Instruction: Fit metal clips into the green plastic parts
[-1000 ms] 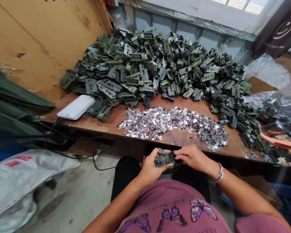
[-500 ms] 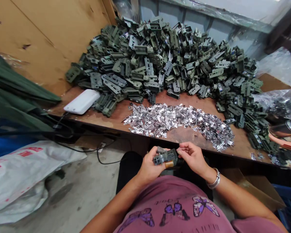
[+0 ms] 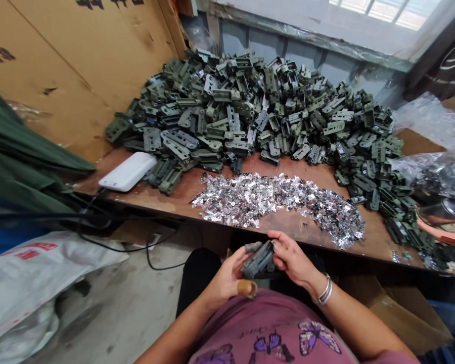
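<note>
My left hand (image 3: 225, 278) holds a dark green plastic housing (image 3: 258, 261) low in front of me, between the body and the table edge. The housing lies tilted across its fingers. Its thumb, wrapped in yellow-brown tape (image 3: 247, 288), is lifted off the part, and grey tape (image 3: 253, 246) covers another fingertip. My right hand (image 3: 293, 258) has its fingers closed at the housing's upper right end. Whether a small piece sits between those fingertips is hidden. Just beyond the hands, a band of small shiny metal clips (image 3: 250, 199) lies along the table.
A large heap of similar green housings (image 3: 227, 116) covers the back of the wooden table (image 3: 167, 205). A white power bank (image 3: 128, 172) with a cable lies at left. Clear plastic bags (image 3: 428, 121) and an orange-rimmed container (image 3: 445, 235) stand right. A white sack (image 3: 26, 283) is on the floor.
My left hand has turned the housing to a steeper slant and its thumb has come off it. My right fingers have moved in onto the housing's end. The camera view has tipped upward slightly.
</note>
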The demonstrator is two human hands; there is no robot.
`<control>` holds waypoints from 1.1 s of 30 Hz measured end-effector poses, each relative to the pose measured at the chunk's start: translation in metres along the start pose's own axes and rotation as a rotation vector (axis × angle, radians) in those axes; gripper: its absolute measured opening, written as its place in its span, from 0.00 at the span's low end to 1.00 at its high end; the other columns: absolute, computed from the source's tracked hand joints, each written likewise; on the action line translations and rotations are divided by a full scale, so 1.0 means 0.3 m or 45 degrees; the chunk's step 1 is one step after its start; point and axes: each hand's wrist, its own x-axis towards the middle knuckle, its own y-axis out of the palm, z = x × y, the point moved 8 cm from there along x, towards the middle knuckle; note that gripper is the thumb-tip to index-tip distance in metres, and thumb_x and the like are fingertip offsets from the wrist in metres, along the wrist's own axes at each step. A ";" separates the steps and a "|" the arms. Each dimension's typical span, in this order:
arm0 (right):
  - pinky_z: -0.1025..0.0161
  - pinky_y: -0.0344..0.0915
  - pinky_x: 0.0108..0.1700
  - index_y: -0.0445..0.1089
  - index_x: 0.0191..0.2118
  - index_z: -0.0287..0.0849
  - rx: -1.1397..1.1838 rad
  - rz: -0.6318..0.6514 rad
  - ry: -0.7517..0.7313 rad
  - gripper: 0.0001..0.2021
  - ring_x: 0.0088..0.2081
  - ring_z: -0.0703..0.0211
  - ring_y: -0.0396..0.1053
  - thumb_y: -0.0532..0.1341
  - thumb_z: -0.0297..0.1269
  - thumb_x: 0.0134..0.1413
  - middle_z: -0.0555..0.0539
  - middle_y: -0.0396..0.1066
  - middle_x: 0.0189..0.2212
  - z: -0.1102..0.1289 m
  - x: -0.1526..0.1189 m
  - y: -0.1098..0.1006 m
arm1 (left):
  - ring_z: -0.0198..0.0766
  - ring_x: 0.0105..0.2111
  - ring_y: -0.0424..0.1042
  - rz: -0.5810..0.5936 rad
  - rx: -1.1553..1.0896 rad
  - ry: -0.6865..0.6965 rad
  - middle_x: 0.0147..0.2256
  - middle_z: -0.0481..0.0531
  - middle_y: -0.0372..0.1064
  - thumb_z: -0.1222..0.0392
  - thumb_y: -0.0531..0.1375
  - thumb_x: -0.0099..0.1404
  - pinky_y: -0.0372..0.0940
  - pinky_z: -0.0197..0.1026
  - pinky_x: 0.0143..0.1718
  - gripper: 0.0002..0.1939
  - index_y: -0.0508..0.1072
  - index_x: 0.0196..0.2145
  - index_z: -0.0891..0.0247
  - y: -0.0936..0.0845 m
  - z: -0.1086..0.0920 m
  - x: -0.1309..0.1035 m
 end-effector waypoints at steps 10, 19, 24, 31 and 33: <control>0.58 0.65 0.44 0.69 0.41 0.39 -1.988 -0.384 -0.398 0.13 0.41 0.52 0.70 0.50 0.39 0.67 0.40 0.72 0.40 0.308 0.157 -0.076 | 0.34 0.26 0.70 -0.207 -0.418 -0.174 0.34 0.53 0.72 0.57 0.65 0.55 0.66 0.34 0.22 0.18 0.71 0.43 0.64 0.037 -0.036 0.072; 0.62 0.64 0.38 0.69 0.39 0.38 -2.390 -0.494 -0.183 0.11 0.37 0.54 0.73 0.50 0.35 0.67 0.39 0.74 0.38 0.297 0.234 -0.133 | 0.35 0.23 0.68 -0.446 -0.359 -0.120 0.30 0.51 0.72 0.55 0.64 0.55 0.61 0.33 0.13 0.13 0.69 0.34 0.64 0.006 -0.048 0.118; 0.66 0.64 0.32 0.65 0.30 0.42 -1.651 -0.366 -0.559 0.06 0.27 0.62 0.69 0.58 0.33 0.59 0.49 0.70 0.26 0.260 0.100 -0.101 | 0.33 0.25 0.68 -0.464 -0.233 -0.214 0.32 0.49 0.72 0.57 0.66 0.52 0.62 0.32 0.19 0.19 0.70 0.41 0.63 0.023 -0.039 0.122; 0.64 0.69 0.34 0.68 0.38 0.43 -1.358 -0.202 -1.113 0.02 0.32 0.61 0.71 0.60 0.30 0.59 0.47 0.73 0.31 0.276 -0.032 0.080 | 0.40 0.42 0.69 -0.246 0.070 -0.020 0.38 0.50 0.71 0.63 0.64 0.52 0.64 0.39 0.46 0.19 0.69 0.43 0.65 0.070 -0.069 0.140; 0.63 0.71 0.37 0.69 0.37 0.43 -1.395 -0.154 -1.203 0.04 0.34 0.60 0.72 0.59 0.28 0.60 0.46 0.74 0.31 0.289 -0.045 0.110 | 0.41 0.42 0.68 -0.253 0.236 0.041 0.38 0.50 0.69 0.62 0.63 0.53 0.63 0.41 0.46 0.17 0.67 0.42 0.65 0.059 -0.075 0.135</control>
